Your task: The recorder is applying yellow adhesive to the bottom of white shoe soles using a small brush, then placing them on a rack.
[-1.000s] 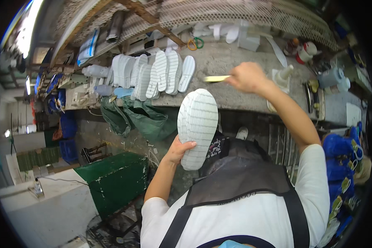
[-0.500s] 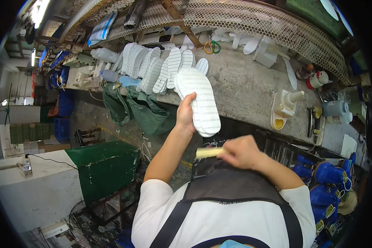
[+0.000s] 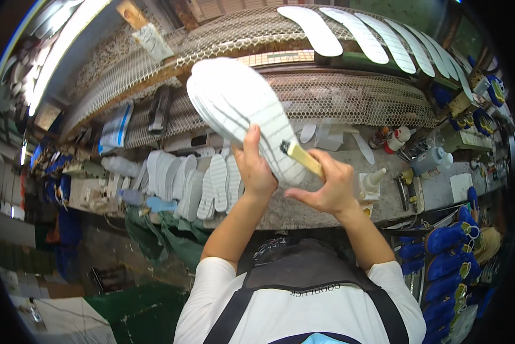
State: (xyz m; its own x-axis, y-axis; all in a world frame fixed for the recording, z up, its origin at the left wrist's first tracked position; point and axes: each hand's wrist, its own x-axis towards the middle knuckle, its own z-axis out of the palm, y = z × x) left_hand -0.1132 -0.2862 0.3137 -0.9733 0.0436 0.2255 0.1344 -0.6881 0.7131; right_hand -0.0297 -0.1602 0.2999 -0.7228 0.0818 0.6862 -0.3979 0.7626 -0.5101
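Note:
My left hand (image 3: 254, 166) is closed round the lower part of a stack of white insoles (image 3: 234, 94) with grey stripes, raised and tilted above the bench. Its thumb lies across the top insole. My right hand (image 3: 333, 186) grips a small brush (image 3: 305, 159) with a pale flat handle. The brush's dark tip is over the top insole near its narrow end; whether it touches cannot be told. Beyond my left hand, more striped insoles (image 3: 187, 183) lie in overlapping rows on the workbench (image 3: 295, 206).
Single white insoles (image 3: 315, 33) rest in a row on the upper mesh shelf (image 3: 211, 37). At the bench's right stand a white squeeze bottle (image 3: 373, 179), a red-and-white bottle (image 3: 398, 139) and a blue-grey jug (image 3: 428, 161). Blue shoes (image 3: 445, 241) fill a rack at right.
The insole stack has gone up and left, nearer to me and tilted. My right hand has brought the brush up from below to the stack. The view has shifted upward, showing the upper shelf.

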